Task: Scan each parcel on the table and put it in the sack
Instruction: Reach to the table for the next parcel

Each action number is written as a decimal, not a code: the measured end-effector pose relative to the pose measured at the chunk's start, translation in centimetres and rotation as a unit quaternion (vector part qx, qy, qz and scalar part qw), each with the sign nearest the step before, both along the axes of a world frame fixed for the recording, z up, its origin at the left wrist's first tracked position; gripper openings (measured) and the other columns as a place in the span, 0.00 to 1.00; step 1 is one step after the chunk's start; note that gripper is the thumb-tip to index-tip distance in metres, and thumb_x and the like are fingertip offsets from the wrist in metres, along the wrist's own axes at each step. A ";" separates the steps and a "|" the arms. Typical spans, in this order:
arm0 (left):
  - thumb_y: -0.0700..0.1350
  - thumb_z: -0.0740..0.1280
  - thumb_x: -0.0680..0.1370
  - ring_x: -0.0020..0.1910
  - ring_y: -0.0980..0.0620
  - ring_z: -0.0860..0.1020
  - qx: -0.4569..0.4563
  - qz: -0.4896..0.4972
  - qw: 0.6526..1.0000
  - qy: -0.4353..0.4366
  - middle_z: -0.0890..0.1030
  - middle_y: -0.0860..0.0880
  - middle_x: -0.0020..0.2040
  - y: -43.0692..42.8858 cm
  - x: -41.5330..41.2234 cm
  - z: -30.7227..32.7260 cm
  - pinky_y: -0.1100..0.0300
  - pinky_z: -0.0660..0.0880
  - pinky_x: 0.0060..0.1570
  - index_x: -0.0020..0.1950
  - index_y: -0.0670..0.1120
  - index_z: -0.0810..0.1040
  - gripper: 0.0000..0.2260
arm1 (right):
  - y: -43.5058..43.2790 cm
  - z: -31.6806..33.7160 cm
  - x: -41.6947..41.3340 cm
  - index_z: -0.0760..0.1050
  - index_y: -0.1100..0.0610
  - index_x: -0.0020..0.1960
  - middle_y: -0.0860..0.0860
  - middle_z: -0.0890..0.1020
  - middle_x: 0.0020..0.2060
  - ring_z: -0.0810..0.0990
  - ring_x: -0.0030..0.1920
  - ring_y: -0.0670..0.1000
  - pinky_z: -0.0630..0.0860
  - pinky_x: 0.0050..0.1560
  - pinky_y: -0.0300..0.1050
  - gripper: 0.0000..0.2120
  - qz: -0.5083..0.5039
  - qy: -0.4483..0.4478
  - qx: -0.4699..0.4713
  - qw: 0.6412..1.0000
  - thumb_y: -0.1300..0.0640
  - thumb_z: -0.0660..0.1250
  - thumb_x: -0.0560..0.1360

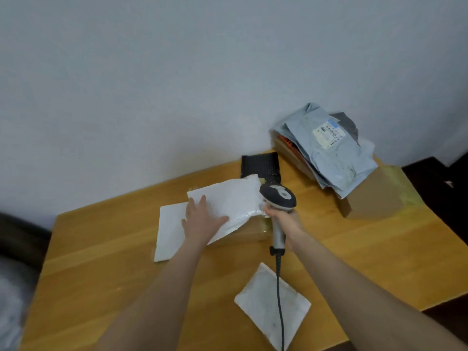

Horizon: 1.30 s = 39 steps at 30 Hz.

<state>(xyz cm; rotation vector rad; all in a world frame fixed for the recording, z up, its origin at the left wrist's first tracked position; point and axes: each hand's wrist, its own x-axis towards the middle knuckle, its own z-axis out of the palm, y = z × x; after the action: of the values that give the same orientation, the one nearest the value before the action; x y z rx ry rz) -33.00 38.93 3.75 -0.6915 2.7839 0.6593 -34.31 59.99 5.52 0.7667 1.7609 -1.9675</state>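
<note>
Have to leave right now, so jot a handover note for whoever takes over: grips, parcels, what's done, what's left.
Left grip: flat on the white bubble mailer, fingers straight.
Right grip: holds the scanner, its head by that mailer's right edge.
Also on the table: white flat parcel beside it, small white mailer near the front edge under the cable, black mailer behind, grey bags piled on a box far right.
Done: cannot tell; sack not clearly in view.
Left: scan and sack all of these.
</note>
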 end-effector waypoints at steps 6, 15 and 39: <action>0.60 0.71 0.71 0.77 0.41 0.48 -0.155 -0.230 0.959 -0.058 0.46 0.44 0.78 1.3 -0.1 -0.4 0.42 0.54 0.72 0.78 0.54 0.41 0.48 | -1.0 0.3 -0.3 0.78 0.64 0.55 0.59 0.82 0.47 0.80 0.45 0.58 0.77 0.43 0.49 0.14 -0.004 0.003 0.027 1.000 0.63 0.73 0.72; 0.43 0.62 0.79 0.50 0.48 0.77 -0.166 -0.226 0.958 0.063 0.68 0.48 0.64 1.0 -1.0 3.5 0.59 0.75 0.46 0.68 0.48 0.68 0.17 | 0.1 3.3 0.2 0.77 0.58 0.48 0.54 0.82 0.42 0.81 0.41 0.52 0.75 0.37 0.44 0.07 -0.011 0.029 -0.007 1.000 0.62 0.73 0.72; 0.40 0.68 0.77 0.47 0.47 0.82 0.463 0.124 0.870 0.119 0.84 0.45 0.50 0.6 2.4 13.9 0.56 0.79 0.42 0.60 0.40 0.78 0.12 | 1.5 13.3 1.0 0.76 0.60 0.56 0.58 0.84 0.49 0.82 0.51 0.60 0.78 0.57 0.63 0.16 0.051 0.114 -0.083 0.989 0.62 0.74 0.70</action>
<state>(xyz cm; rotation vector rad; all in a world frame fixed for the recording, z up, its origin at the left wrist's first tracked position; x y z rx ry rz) -30.59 39.52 17.66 -0.7526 2.1194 2.0325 -33.32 61.54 18.79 0.4020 1.6931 -2.1695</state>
